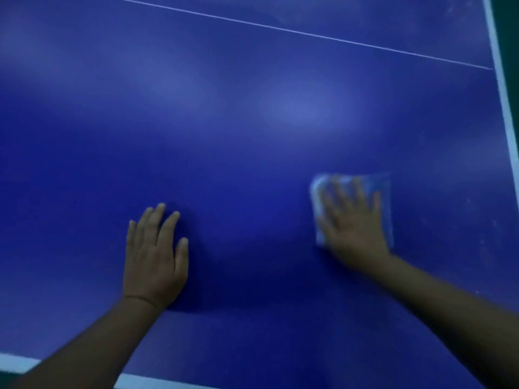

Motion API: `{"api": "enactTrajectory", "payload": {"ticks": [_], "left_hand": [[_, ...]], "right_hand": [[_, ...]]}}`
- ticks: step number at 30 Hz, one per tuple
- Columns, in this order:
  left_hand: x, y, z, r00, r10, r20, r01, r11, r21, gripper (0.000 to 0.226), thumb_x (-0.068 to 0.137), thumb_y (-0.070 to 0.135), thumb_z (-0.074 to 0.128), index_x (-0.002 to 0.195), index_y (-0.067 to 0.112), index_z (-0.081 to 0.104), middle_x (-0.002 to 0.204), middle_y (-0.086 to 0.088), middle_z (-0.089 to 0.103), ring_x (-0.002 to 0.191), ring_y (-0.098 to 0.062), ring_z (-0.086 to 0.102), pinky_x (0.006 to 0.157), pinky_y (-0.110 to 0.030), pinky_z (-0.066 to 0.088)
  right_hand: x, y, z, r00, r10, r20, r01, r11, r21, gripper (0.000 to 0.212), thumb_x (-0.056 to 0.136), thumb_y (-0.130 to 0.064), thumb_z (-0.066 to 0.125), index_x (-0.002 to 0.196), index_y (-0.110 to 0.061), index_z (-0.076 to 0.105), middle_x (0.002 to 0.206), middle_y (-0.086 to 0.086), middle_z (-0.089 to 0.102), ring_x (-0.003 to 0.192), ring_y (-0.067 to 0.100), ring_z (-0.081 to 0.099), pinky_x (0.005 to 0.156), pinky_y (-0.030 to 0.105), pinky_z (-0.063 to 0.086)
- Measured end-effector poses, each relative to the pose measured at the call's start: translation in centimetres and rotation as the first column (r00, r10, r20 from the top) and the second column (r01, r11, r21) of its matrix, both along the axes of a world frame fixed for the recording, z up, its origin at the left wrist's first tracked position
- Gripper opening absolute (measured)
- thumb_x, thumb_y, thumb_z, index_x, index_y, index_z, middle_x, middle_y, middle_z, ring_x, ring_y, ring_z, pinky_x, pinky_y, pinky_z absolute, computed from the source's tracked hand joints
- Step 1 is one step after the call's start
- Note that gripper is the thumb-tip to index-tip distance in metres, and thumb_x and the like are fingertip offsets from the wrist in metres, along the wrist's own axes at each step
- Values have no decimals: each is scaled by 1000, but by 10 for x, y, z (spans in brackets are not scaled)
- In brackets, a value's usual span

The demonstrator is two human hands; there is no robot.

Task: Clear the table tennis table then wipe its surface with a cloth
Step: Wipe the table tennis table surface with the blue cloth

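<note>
Cloth's under my right hand, wiping stage by the look of it

Head view, only one I've got: the folded cloth (354, 203) lies flat on the blue table tennis table (252, 122), over on the right side, and my right hand (354, 220) presses down on it, fingers spread. It's blurry, so I can't tell its long axis; looks roughly square. My left hand (156, 256) lies flat on the bare surface, well apart to the left and a bit nearer, fingers straight and mostly together, holding nothing. Nothing else on the part I see, so I'd guess clearing's done. Unwiped stretch runs far and left toward the thin centre line (295, 30); white edge line (502, 88) is close on the right.
</note>
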State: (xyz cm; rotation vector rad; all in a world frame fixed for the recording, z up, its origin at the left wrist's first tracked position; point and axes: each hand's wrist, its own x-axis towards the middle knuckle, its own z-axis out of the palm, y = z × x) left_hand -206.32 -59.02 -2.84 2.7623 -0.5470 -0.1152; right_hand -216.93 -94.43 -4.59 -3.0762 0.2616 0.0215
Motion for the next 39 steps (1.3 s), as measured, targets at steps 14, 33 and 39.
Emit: {"api": "enactTrajectory", "payload": {"ticks": [14,33,39], "left_hand": [[-19,23,-12,1000,-8,0,8,999,-38,64,97,38,31,149,0,37,160,-17,27,151,-29,13,124,-44,0],[-16,26,-15,988,-123,-88,116,990,-81,64,94,47,34,141,5,46,160,-17,23,152,-30,7,124,-43,-1],[-81,42,0,947,-318,-44,312,944,-104,56,94,37,38,138,5,53,155,-21,33,148,-37,21,122,-53,6]], "right_hand": [[236,44,8,970,235,-68,-233,972,33,55,104,-50,27,157,-39,17,167,-3,9,151,40,3,113,71,6],[-55,73,3,928,-373,5,373,927,34,57,102,-45,32,156,-29,26,165,1,19,150,40,13,113,71,13],[-170,131,0,952,298,-71,-296,955,27,54,102,-53,32,154,-37,30,163,-2,25,150,37,18,113,67,16]]}}
